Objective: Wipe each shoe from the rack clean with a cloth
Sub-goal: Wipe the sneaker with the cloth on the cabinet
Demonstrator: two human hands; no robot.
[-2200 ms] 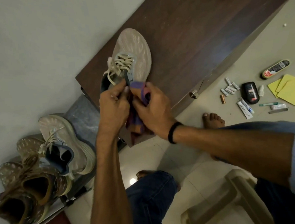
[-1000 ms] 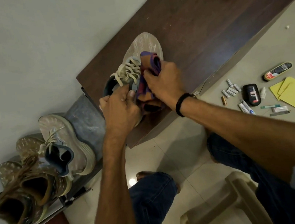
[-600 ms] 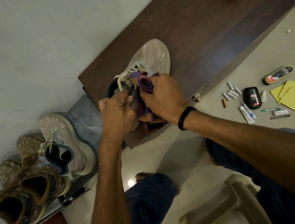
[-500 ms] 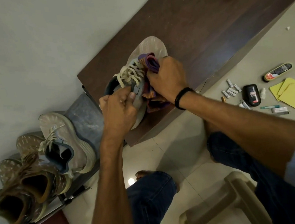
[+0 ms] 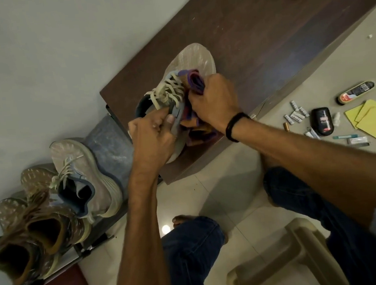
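The beige sneaker (image 5: 194, 57) is lying on the dark wooden tabletop (image 5: 264, 33) near its front corner, toe pointing away. The left hand (image 5: 152, 138) is pinching its collar by the laces, grip closed on it. The right hand (image 5: 215, 101) is clutching the purple-and-orange cloth (image 5: 194, 82), pressing it against the sneaker's side. A matching sneaker (image 5: 89, 169) is sitting on the rack (image 5: 93, 243) beside brown shoes (image 5: 31, 235).

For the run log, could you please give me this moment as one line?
step: wiping | left hand: grips shoe | right hand: presses cloth beside laces | shoe on cabinet
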